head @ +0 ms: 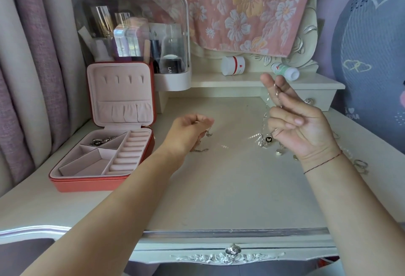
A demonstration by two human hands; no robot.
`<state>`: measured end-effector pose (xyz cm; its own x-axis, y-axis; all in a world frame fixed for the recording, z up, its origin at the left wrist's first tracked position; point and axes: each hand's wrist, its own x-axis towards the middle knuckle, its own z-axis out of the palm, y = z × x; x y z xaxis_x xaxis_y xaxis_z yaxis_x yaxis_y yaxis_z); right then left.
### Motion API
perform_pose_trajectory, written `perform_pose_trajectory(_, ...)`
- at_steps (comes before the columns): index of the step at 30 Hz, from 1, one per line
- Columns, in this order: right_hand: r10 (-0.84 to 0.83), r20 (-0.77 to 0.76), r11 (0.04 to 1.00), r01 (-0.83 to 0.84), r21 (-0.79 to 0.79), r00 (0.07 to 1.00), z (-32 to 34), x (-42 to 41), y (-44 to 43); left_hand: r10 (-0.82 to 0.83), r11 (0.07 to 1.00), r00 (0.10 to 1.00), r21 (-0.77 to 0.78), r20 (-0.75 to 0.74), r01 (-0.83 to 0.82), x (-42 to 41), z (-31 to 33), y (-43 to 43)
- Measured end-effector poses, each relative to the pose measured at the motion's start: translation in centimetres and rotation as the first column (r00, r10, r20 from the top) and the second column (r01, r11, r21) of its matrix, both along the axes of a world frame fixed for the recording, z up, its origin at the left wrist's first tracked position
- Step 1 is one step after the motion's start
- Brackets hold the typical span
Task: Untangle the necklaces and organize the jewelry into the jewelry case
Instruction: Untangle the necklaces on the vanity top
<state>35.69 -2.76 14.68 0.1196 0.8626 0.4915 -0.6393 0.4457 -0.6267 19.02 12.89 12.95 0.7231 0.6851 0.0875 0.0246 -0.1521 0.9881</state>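
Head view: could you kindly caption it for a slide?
Left hand and right hand hold silver chains near the open jewelry case.

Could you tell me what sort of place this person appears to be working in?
Most likely a bedroom dressing table: an ornate cream vanity, a clear, well-stocked cosmetics organiser standing on it, and curtains at the left.

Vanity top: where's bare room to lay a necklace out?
Bare: the wide stretch of vanity top between the forearms; also the corner in front of the jewelry case. Crowded: pendants and rings by the right hand, which holds a necklace; chain at the left hand.
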Motion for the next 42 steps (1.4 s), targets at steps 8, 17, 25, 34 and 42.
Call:
perform_pose_trajectory(8,0.057,0.191,0.996,-0.042,-0.079,0.98,-0.3,-1.1,0.7,-0.021,0.798,0.977,0.586,-0.211,0.143,0.4,-1.8,-0.4)
perform_pose_trajectory(17,0.077,0.211,0.994,-0.058,-0.097,0.974,-0.2,-1.6,0.8,-0.051,0.684,0.977,0.706,-0.208,0.186,0.6,-1.9,-0.7)
perform_pose_trajectory(25,0.025,0.228,0.995,-0.002,-0.102,0.973,-0.1,-1.9,0.8,-0.47,0.861,0.875,0.158,-0.115,0.483,0.5,-1.4,-2.4)
perform_pose_trajectory(34,0.011,0.242,0.994,0.016,-0.113,0.97,-0.2,-1.9,0.9,-0.496,0.858,0.867,0.131,-0.043,0.497,0.5,-1.3,-2.7)
perform_pose_trajectory(42,-0.033,0.227,0.988,0.067,-0.143,0.973,-0.2,-1.8,0.8,-0.457,0.886,0.889,0.095,0.014,0.454,0.5,-1.1,-2.2)
